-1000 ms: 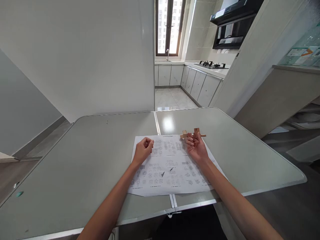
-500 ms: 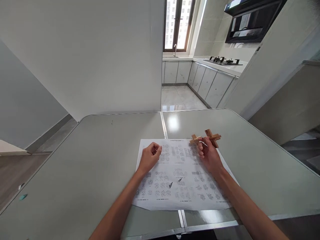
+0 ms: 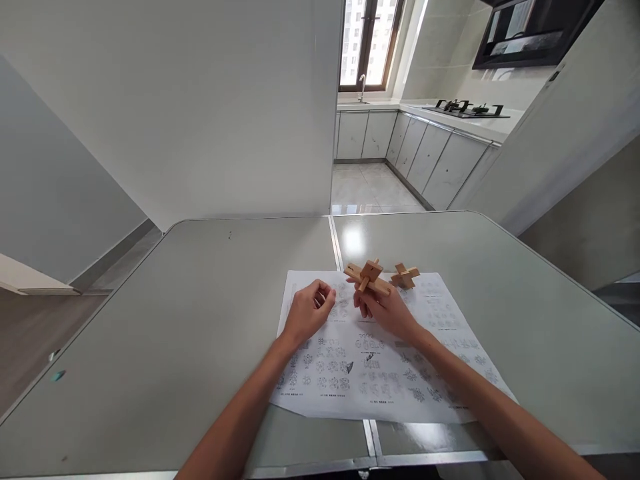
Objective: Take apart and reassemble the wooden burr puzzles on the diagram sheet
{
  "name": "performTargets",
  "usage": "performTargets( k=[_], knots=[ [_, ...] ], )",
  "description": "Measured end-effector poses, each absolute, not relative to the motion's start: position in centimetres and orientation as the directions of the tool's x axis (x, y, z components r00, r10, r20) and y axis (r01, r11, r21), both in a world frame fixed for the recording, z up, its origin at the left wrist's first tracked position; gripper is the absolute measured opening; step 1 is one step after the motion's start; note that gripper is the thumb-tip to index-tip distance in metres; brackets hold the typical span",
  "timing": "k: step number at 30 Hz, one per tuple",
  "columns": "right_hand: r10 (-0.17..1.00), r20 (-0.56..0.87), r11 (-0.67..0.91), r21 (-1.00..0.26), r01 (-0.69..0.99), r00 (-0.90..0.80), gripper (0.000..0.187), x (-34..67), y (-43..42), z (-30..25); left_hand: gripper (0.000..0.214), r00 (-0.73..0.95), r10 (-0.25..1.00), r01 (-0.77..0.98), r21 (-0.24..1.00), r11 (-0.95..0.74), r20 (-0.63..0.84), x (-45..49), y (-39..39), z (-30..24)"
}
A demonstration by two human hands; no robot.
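My right hand is closed on a wooden burr puzzle, a cross of interlocked light-brown sticks, held tilted above the far edge of a printed sheet. A second, smaller wooden burr puzzle rests at the sheet's far edge, just right of that hand. Over the left part of the paper, my left hand is loosely curled, and nothing shows in its fingers. Rows of small line drawings and two dark marks are printed on the sheet.
The grey-green table has a metal seam down its middle. A small teal object lies near the left edge. Beyond the table are a white wall and a kitchen with a stove.
My right hand has moved left with the larger burr puzzle, closer to my left hand. The smaller puzzle now stands clear of the hand. The view has shifted slightly.
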State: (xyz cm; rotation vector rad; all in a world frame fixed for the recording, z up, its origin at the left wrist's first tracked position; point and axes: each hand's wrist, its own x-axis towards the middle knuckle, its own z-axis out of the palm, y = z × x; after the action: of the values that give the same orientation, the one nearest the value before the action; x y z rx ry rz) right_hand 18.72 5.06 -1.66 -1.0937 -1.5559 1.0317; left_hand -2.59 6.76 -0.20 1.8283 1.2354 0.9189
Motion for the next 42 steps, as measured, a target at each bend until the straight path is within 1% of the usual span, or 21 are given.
performTargets(
  k=[2, 3, 5, 7, 10, 12, 14, 16, 18, 21, 24, 26, 28, 30, 32, 35, 39, 42],
  knots=[
    [0.966, 0.215, 0.241, -0.949, 0.204, -0.141, 0.026, 18.8, 5.1, -2.5, 0.024, 0.31, 0.933, 0.46, 0.831, -0.313, 0.18, -2.7, 6.5, -0.1],
    [0.968, 0.218, 0.241, -0.947, 0.214, -0.125, 0.023, 18.9, 5.1, -2.9, 0.028, 0.329, 0.924, 0.482, 0.807, -0.342, 0.195, -2.7, 6.3, 0.0],
    [0.968, 0.234, 0.248, -0.937, 0.244, -0.086, 0.018, 19.1, 5.1, -3.5, 0.047, 0.37, 0.898, 0.508, 0.757, -0.41, 0.239, -2.5, 6.0, 0.3],
    [0.965, 0.253, 0.264, -0.919, 0.292, -0.074, 0.019, 19.3, 5.1, -3.9, 0.068, 0.419, 0.859, 0.475, 0.734, -0.484, 0.295, -2.2, 5.8, 0.6],
    [0.953, 0.294, 0.301, -0.883, 0.361, -0.076, 0.022, 19.3, 5.2, -4.0, 0.088, 0.485, 0.803, 0.345, 0.768, -0.54, 0.347, -1.3, 6.1, 0.6],
    [0.943, 0.324, 0.329, -0.861, 0.388, -0.08, 0.022, 19.3, 5.2, -4.0, 0.097, 0.474, 0.814, 0.287, 0.815, -0.504, 0.337, -0.5, 6.4, 0.3],
    [0.935, 0.343, 0.347, -0.842, 0.413, -0.085, 0.02, 19.3, 5.1, -4.1, 0.103, 0.416, 0.862, 0.272, 0.865, -0.421, 0.288, 0.5, 6.7, 0.0],
    [0.929, 0.358, 0.361, -0.823, 0.439, -0.093, 0.018, 19.3, 5.0, -4.1, 0.105, 0.36, 0.904, 0.278, 0.899, -0.339, 0.23, 1.5, 6.8, -0.4],
    [0.921, 0.375, 0.378, -0.802, 0.463, -0.103, 0.014, 19.3, 4.9, -4.0, 0.099, 0.325, 0.923, 0.286, 0.909, -0.302, 0.204, 2.1, 6.7, -0.5],
    [0.911, 0.396, 0.399, -0.776, 0.488, -0.116, 0.016, 19.2, 4.7, -3.7, 0.079, 0.274, 0.942, 0.309, 0.91, -0.275, 0.192, 2.4, 6.5, -0.5],
    [0.917, 0.38, 0.391, -0.801, 0.453, -0.121, 0.016, 19.2, 4.6, -3.5, 0.054, 0.212, 0.964, 0.337, 0.914, -0.227, 0.161, 2.0, 6.3, -0.2],
    [0.922, 0.363, 0.385, -0.829, 0.407, -0.133, 0.015, 19.3, 4.6, -3.3, 0.048, 0.233, 0.962, 0.32, 0.923, -0.213, 0.141, 1.7, 6.2, 0.0],
    [0.929, 0.337, 0.369, -0.864, 0.343, -0.152, 0.015, 19.4, 4.7, -3.2, 0.056, 0.3, 0.944, 0.267, 0.938, -0.22, 0.135, 1.4, 6.2, 0.2],
    [0.94, 0.296, 0.334, -0.903, 0.272, -0.172, 0.016, 19.5, 4.8, -3.1, 0.071, 0.359, 0.923, 0.209, 0.952, -0.225, 0.139, 1.1, 6.2, 0.2],
    [0.946, 0.255, 0.296, -0.931, 0.213, -0.198, 0.026, 19.5, 4.8, -2.9, 0.08, 0.4, 0.907, 0.172, 0.961, -0.217, 0.133, 0.8, 6.3, 0.2],
    [0.945, 0.186, 0.228, -0.965, 0.133, -0.27, 0.04, 19.3, 4.5, -2.6, 0.085, 0.446, 0.887, 0.115, 0.976, -0.185, 0.115, 0.3, 6.5, 0.0],
    [0.913, 0.095, 0.125, -0.991, 0.051, -0.396, 0.042, 18.8, 3.9, -2.3, 0.097, 0.505, 0.852, -0.02, 0.989, -0.148, 0.138, -0.1, 6.6, 0.2],
    [0.889, 0.061, 0.078, -0.997, 0.019, -0.453, 0.044, 18.5, 3.7, -2.2, 0.094, 0.546, 0.825, -0.083, 0.989, -0.12, 0.146, -0.1, 6.6, 0.5]
  ],
)
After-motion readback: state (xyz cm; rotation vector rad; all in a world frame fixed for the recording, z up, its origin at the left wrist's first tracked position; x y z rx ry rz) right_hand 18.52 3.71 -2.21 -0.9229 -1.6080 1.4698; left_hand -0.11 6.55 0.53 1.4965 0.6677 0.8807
